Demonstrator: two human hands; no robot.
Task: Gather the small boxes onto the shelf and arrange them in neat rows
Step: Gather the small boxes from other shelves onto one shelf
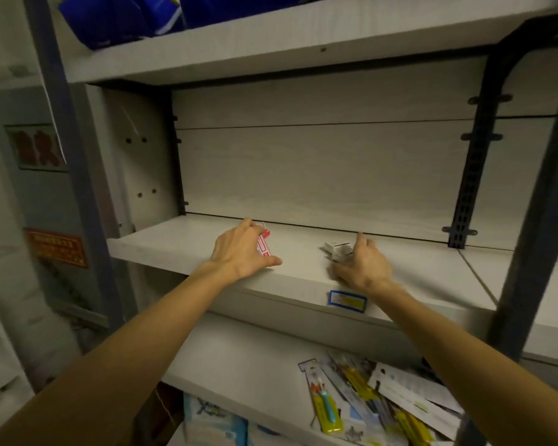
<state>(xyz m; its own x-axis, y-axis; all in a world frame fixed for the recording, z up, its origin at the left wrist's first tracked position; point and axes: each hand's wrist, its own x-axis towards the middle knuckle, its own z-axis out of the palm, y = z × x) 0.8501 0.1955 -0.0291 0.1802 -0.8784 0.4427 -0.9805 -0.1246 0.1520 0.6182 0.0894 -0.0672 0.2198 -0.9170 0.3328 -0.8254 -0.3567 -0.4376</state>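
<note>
A pale wood-grain shelf (pixel 181 246) is seen at chest height, with both bare arms reaching onto it. Two lots of small boxes are carried on its board, both towards the rear half and apart from each other. A red-and-white box (pixel 264 244) is held under the left hand (pixel 240 252); the fingers are curled over its top and far side, the thumb laid out flat along the board, pointing right. The box's long axis is judged to run roughly from front to back, its far end slightly leftward; most of it is hidden by the hand. A small cluster of white boxes (pixel 337 249) with dark print is gripped from the right side by the right hand (pixel 363 265), fingers bent round it, thumb below at the near side. How many boxes make up the cluster, and which way each points, cannot be told through the blur. A blue-and-yellow price label (pixel 347 301) is fixed to the shelf's front edge, below the right wrist. On the board above, blue packages (pixel 120 17) are stored. On the lower board, carded toothbrush packs (pixel 368 400) are piled loosely at the right. A dark slotted upright (pixel 467 175) stands at the shelf's right rear.
</note>
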